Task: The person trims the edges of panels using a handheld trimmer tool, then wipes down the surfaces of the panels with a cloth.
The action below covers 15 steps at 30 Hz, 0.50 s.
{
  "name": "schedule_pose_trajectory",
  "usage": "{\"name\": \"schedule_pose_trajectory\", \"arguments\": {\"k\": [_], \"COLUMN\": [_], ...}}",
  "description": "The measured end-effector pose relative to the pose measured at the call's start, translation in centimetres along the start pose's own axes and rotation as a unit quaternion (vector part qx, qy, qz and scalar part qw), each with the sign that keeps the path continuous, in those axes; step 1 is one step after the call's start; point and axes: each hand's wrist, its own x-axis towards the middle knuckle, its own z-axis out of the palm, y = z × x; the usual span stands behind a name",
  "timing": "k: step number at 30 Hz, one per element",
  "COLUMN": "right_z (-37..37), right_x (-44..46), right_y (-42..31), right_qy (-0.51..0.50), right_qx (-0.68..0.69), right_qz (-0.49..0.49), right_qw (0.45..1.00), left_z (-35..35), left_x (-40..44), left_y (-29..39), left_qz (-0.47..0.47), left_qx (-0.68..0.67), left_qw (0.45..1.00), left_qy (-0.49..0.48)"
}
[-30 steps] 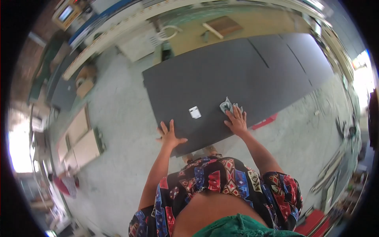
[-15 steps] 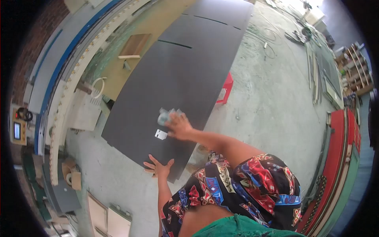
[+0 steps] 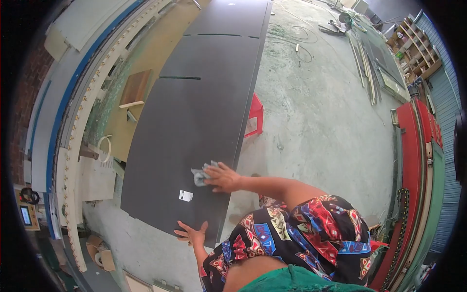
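Observation:
A long dark grey panel (image 3: 180, 126) with narrow slots in its far part stretches away in front of me. My right hand (image 3: 223, 177) presses a crumpled light grey-blue cloth (image 3: 200, 177) flat on the panel's near part. Just below the cloth, a small white label (image 3: 186, 195) lies on the surface. At the panel's near edge rests my left hand (image 3: 193, 232), fingers spread, holding nothing.
A red stool (image 3: 255, 116) stands under the panel's right side. Left are a brown board (image 3: 135, 87), a white ring (image 3: 104, 149) and a long machine beam (image 3: 78, 126). A red machine (image 3: 411, 146) stands at right; cables lie on the floor.
The view has turned, so the panel now points away from me. My right hand and the cloth have moved from right of the label to its far side. My left hand stays near the edge.

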Motion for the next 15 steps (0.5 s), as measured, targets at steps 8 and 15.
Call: {"name": "schedule_pose_trajectory", "arguments": {"k": [8, 15], "right_z": [-3.5, -4.8], "right_x": [2.5, 3.7], "right_y": [6.2, 9.0], "right_qy": [0.113, 0.144], "right_qx": [-0.07, -0.078], "right_qz": [0.116, 0.177], "right_qw": [0.984, 0.971], "left_z": [0.3, 0.5], "left_x": [4.6, 9.3], "left_y": [-7.5, -12.3], "left_qz": [0.063, 0.101], "left_qx": [-0.004, -0.003], "left_qw": [0.998, 0.994], "left_qy": [0.027, 0.039]}}
